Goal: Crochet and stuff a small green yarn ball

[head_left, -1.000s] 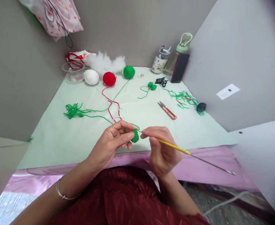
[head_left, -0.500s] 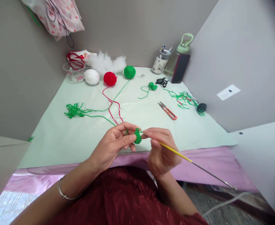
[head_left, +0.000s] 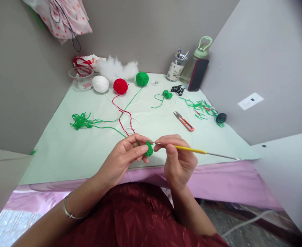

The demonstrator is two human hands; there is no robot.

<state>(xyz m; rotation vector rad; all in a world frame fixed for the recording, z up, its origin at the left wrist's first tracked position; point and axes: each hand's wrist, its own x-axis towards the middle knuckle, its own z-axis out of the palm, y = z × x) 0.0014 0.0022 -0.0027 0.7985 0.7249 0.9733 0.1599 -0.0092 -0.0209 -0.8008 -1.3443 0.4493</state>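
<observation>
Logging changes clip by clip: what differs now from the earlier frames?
The free end of the hook has swung up in the picture, so it lies closer to level. Nothing was taken hold of or let go: the right hand keeps the hook, the left hand the green crochet piece. The red yarn ball and snips stayed put.

A: Green crochet piece point(head_left: 149, 149)?
B: Small, rounded, stitch texture visible. Mid-scene left to right, toward the near side. Left part covered.
A: Crochet hook point(head_left: 190, 149)?
B: Yellow grip, thin metal shaft out both ends. Slight tilt, right end nearer. Left tip at the piece's far edge.
A: Through a stitch?
B: Can't tell, too small. Right end free, well apart from the piece.
</observation>
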